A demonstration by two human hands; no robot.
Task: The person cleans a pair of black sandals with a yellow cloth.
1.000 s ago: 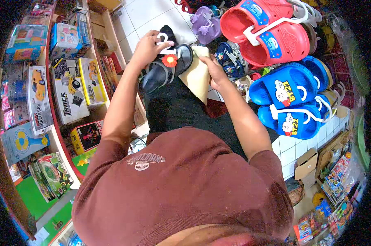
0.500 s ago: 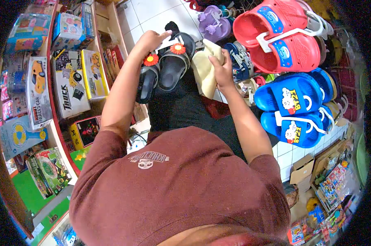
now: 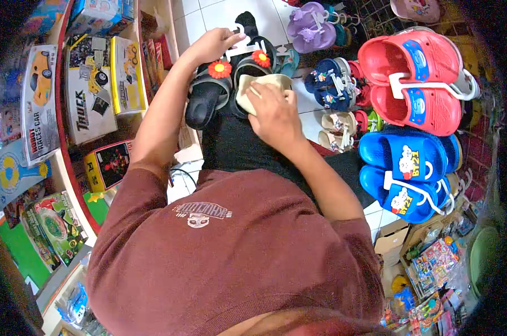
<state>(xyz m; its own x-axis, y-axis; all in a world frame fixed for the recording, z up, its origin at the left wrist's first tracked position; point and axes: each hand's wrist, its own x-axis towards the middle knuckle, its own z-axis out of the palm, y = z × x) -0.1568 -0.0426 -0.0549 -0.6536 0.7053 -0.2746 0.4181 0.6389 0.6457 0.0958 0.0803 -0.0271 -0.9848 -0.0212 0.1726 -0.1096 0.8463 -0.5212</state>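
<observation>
A pair of black sandals (image 3: 202,106) with grey straps and red-orange flowers lies above my dark-trousered legs, joined by a white plastic hanger (image 3: 246,49). My left hand (image 3: 215,45) grips the hanger at its upper part, fingers closed. A pale yellow cloth (image 3: 246,92) is pressed onto the right-side sandal, covering much of its footbed. My right hand (image 3: 273,112) lies over the cloth with its fingers bent around it.
Boxed toys, among them a truck box (image 3: 88,95), fill the shelves on the left. Pink clogs (image 3: 416,78), blue slippers (image 3: 404,162) and purple sandals (image 3: 311,28) hang on the right. Cardboard boxes (image 3: 390,246) stand at lower right.
My right hand has brought the cloth left onto the right-side sandal, from beside it. My left hand still holds the hanger. The view has shifted slightly.
</observation>
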